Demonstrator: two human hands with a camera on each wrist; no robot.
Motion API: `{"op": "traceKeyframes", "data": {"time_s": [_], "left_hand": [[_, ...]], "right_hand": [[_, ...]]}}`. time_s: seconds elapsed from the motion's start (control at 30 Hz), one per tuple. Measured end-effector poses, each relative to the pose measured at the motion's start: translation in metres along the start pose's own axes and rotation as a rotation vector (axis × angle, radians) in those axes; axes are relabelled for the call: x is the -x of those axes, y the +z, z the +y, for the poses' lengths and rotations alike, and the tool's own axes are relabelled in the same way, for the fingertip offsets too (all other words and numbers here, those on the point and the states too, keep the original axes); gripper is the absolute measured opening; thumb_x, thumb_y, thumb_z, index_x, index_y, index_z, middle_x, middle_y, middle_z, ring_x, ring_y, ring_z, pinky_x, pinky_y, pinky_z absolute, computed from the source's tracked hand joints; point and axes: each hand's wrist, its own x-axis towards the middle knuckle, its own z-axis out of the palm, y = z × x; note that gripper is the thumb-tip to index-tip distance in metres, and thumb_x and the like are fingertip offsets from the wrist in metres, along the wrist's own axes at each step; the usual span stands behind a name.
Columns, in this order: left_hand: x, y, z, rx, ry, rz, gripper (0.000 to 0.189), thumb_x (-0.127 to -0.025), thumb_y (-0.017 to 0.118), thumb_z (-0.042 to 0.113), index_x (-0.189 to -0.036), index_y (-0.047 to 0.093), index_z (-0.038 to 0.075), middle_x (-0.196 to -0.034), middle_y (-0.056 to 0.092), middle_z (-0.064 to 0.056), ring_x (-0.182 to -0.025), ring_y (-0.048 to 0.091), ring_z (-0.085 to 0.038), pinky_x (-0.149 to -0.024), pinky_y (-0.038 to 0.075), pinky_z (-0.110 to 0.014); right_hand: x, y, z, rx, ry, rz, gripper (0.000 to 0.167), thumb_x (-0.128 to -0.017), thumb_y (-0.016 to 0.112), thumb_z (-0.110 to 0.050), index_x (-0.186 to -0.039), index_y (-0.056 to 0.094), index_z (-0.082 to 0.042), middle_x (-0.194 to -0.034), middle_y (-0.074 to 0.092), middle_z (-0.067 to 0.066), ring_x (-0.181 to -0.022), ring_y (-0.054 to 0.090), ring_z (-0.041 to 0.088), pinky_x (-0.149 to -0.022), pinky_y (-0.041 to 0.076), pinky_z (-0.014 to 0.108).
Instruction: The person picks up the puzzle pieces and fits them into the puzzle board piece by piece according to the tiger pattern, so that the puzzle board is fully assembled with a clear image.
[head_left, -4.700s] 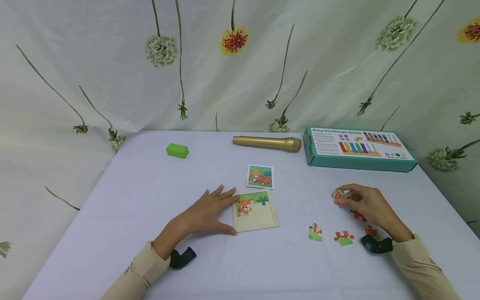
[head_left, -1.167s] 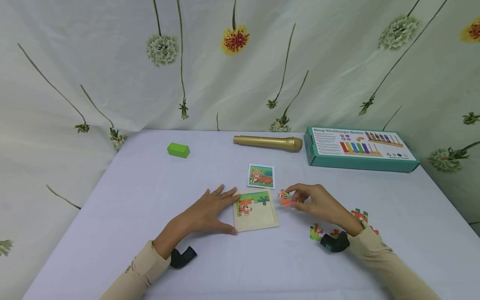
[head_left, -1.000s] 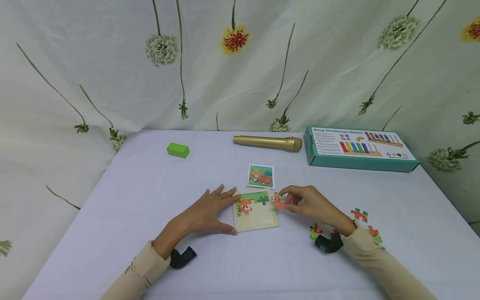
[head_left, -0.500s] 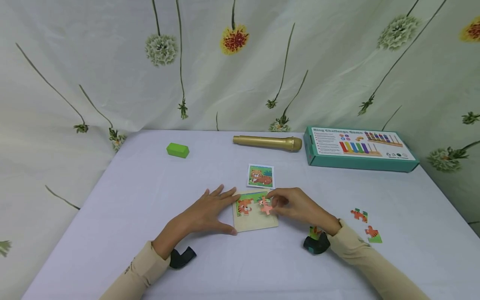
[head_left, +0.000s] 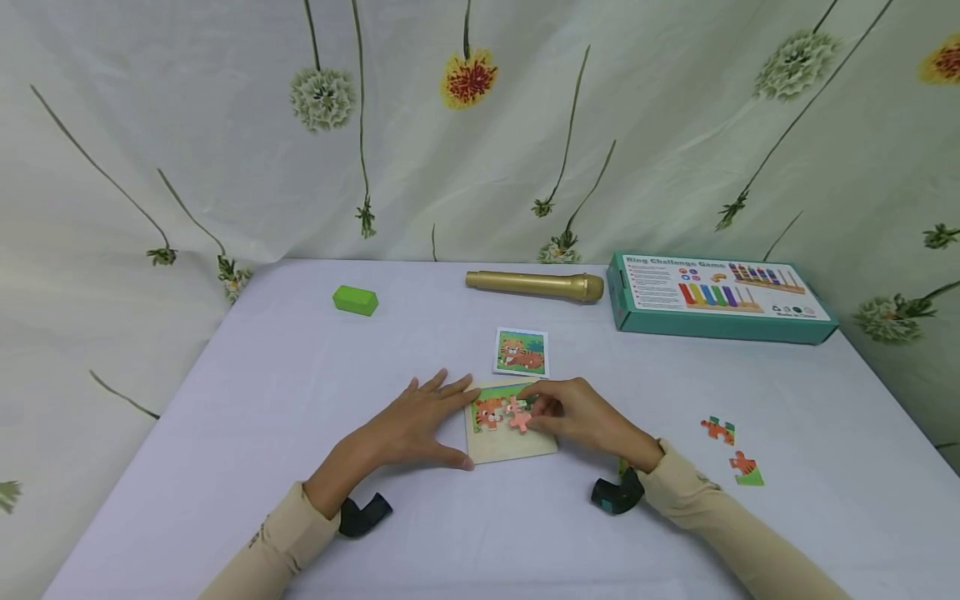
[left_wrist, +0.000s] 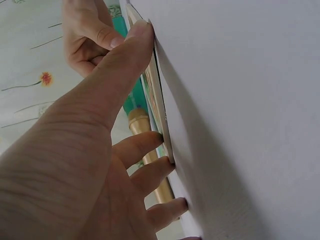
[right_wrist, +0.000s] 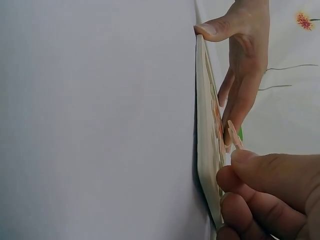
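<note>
A pale wooden puzzle tray (head_left: pixel 498 448) lies flat on the table, with tiger-face and greenery pieces set along its upper part. My left hand (head_left: pixel 411 427) is spread at the tray's left side, its fingers straight and touching the edge; the left wrist view shows the thumb at one corner. Between thumb and fingers my right hand (head_left: pixel 588 417) pinches an orange puzzle piece (head_left: pixel 519 416) over the middle of the tray. Seen from the right wrist, that piece (right_wrist: pixel 234 135) is tilted up, slightly above the tray surface. My right fingers hide the tray's upper right part.
Two loose puzzle pieces (head_left: pixel 746 469) lie at the right, and another (head_left: pixel 624 465) is mostly hidden behind my right wrist. Behind the tray lies a tiger picture card (head_left: pixel 521 352). Farther back are a green block (head_left: pixel 356 301), a gold microphone (head_left: pixel 534 286) and a teal game box (head_left: pixel 723 321).
My right hand picked up the orange puzzle piece from the right of the table and carried it left over the tray. My left hand has stayed at the tray's edge.
</note>
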Motion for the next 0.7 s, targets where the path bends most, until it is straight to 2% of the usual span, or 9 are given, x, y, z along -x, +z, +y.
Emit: {"op": "traceKeyframes", "data": {"time_s": [0.33, 0.7], "left_hand": [[0.001, 0.0002, -0.0003, 0.007, 0.008, 0.007, 0.094, -0.07, 0.077, 0.058, -0.148, 0.04, 0.023, -0.158, 0.025, 0.003, -0.147, 0.01, -0.032, -0.115, 0.01, -0.06], [0.0012, -0.0006, 0.0004, 0.014, 0.01, 0.007, 0.093, -0.07, 0.077, 0.058, -0.147, 0.04, 0.022, -0.158, 0.025, 0.003, -0.147, 0.01, -0.032, -0.115, 0.009, -0.06]], "right_hand": [[-0.005, 0.0066, -0.0019, 0.027, -0.002, 0.007, 0.032, -0.084, 0.074, -0.011, -0.113, 0.066, -0.002, -0.074, 0.06, -0.007, -0.063, 0.049, 0.003, -0.056, 0.043, 0.019], [-0.009, 0.0105, -0.0068, 0.122, 0.018, -0.004, 0.03, -0.083, 0.074, -0.012, -0.111, 0.068, -0.004, -0.07, 0.055, -0.009, -0.062, 0.048, 0.003, -0.057, 0.042, 0.019]]}}
